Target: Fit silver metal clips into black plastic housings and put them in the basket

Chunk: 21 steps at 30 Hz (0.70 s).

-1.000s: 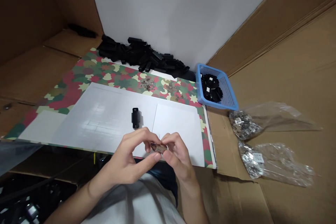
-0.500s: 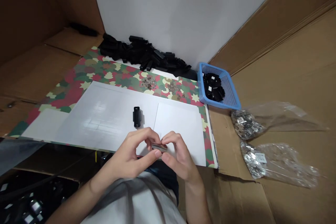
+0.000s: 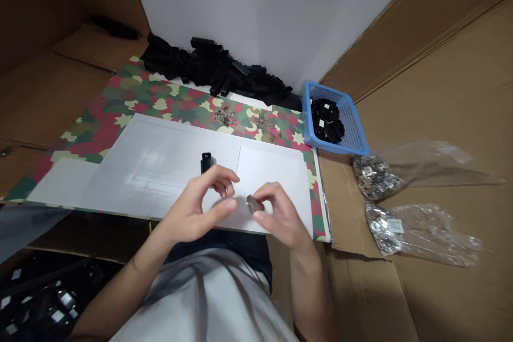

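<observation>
Between the thumb and fingers of my right hand is a small grey-brown metal piece, tilted and slightly blurred. My left hand hovers just to its left, thumb and fingers apart, with nothing between them. Behind my left fingers a black plastic housing rests on the white sheet, its lower part hidden by the hand. Farther back on the patterned mat lie two small heaps of metal bits, one left and one right.
Along the wall runs a pile of black plastic parts. At the back right stands a blue basket with black parts in it. Two clear bags of metal pieces lie on cardboard at the right. More black parts fill the lower left.
My left hand has let go of the metal piece and moved slightly left with its fingers parted. The piece is now in my right hand alone. The view has tilted a little.
</observation>
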Each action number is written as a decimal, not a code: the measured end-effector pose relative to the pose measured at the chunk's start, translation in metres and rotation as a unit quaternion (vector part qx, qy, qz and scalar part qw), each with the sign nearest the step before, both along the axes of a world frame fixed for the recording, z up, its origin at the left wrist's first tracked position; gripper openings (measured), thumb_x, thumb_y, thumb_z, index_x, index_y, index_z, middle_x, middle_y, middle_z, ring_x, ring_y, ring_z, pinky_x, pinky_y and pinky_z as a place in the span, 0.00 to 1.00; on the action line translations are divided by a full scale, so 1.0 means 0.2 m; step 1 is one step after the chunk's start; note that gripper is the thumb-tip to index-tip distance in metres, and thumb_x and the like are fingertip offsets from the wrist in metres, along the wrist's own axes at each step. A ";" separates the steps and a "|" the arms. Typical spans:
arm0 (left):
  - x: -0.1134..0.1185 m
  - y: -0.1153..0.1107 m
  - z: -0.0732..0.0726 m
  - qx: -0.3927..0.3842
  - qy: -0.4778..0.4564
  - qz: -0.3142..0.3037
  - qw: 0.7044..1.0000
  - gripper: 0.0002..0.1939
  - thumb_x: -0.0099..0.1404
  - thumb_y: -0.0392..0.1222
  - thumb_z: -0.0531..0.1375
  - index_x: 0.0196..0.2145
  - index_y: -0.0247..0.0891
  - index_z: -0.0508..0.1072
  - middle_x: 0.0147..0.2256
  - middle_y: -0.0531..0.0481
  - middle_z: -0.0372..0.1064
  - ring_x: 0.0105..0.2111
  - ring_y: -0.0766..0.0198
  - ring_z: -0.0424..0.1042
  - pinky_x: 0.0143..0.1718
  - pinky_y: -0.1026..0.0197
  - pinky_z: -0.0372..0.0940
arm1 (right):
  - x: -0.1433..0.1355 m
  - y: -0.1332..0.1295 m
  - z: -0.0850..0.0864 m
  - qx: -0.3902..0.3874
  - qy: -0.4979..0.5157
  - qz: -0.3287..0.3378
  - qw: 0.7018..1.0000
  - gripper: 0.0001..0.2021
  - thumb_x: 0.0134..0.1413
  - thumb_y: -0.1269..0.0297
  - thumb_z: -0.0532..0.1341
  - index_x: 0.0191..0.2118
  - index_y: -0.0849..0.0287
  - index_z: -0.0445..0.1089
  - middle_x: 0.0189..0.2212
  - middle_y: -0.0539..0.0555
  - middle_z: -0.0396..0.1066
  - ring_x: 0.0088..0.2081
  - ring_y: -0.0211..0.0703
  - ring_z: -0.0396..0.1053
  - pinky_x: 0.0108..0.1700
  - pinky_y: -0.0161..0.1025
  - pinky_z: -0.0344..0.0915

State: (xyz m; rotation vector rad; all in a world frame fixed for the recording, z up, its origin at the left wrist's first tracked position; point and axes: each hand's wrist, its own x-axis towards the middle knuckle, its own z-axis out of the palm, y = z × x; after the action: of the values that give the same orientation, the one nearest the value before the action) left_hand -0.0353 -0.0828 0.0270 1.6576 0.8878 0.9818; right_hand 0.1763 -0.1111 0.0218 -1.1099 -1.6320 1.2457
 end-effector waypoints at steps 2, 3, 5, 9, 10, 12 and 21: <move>-0.04 0.02 -0.03 0.012 0.046 0.061 0.997 0.11 0.66 0.44 0.58 0.44 0.39 0.67 0.34 0.50 0.68 0.34 0.64 0.68 0.37 0.62 0.64 | 0.09 0.01 -0.04 -0.004 0.042 -0.069 0.997 0.07 0.54 0.64 0.61 0.40 0.52 0.65 0.35 0.49 0.66 0.36 0.41 0.66 0.40 0.39 0.61; -0.06 0.03 -0.05 0.021 0.080 0.096 0.992 0.10 0.66 0.45 0.57 0.43 0.39 0.67 0.34 0.50 0.68 0.34 0.63 0.69 0.38 0.61 0.64 | 0.15 0.01 -0.06 -0.005 0.053 -0.110 0.992 0.08 0.54 0.63 0.62 0.40 0.52 0.65 0.35 0.49 0.66 0.37 0.42 0.66 0.40 0.39 0.61; -0.10 0.05 -0.08 0.040 0.173 0.169 0.969 0.11 0.65 0.48 0.58 0.42 0.40 0.68 0.34 0.51 0.68 0.35 0.62 0.70 0.39 0.60 0.63 | 0.28 0.01 -0.10 -0.011 0.052 -0.206 0.977 0.09 0.52 0.61 0.63 0.38 0.53 0.65 0.35 0.50 0.68 0.38 0.43 0.66 0.41 0.40 0.61; -0.13 0.07 -0.11 0.045 0.394 0.264 0.880 0.17 0.64 0.54 0.57 0.43 0.40 0.67 0.34 0.51 0.71 0.34 0.58 0.73 0.34 0.58 0.61 | 0.58 0.00 -0.16 -0.001 -0.017 -0.400 0.916 0.12 0.45 0.58 0.65 0.32 0.56 0.63 0.30 0.48 0.64 0.35 0.42 0.64 0.39 0.39 0.58; -0.12 0.07 -0.11 0.038 0.433 0.267 0.860 0.19 0.63 0.56 0.57 0.44 0.40 0.67 0.33 0.51 0.72 0.33 0.56 0.73 0.32 0.58 0.60 | 0.64 -0.01 -0.17 0.002 -0.046 -0.436 0.899 0.13 0.43 0.57 0.66 0.32 0.56 0.63 0.30 0.48 0.63 0.35 0.42 0.63 0.40 0.40 0.58; -0.10 0.08 -0.10 0.017 0.487 0.253 0.836 0.23 0.63 0.59 0.56 0.46 0.39 0.66 0.31 0.52 0.73 0.31 0.53 0.75 0.31 0.57 0.59 | 0.76 -0.03 -0.19 -0.003 -0.114 -0.483 0.868 0.15 0.41 0.55 0.65 0.33 0.56 0.63 0.32 0.49 0.63 0.37 0.44 0.63 0.42 0.42 0.58; -0.03 0.14 -0.07 -0.062 0.571 0.179 0.798 0.27 0.61 0.65 0.53 0.44 0.39 0.64 0.27 0.50 0.75 0.33 0.43 0.76 0.30 0.54 0.59 | 0.97 -0.09 -0.29 -0.041 -0.366 -0.467 0.804 0.14 0.48 0.51 0.58 0.35 0.55 0.58 0.32 0.53 0.64 0.38 0.51 0.65 0.43 0.48 0.61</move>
State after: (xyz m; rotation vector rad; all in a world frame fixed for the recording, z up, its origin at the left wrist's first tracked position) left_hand -0.0422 -0.0550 0.0137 1.9508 2.0604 -0.0077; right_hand 0.3697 -0.1282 -0.0366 -2.2606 -1.1627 0.2061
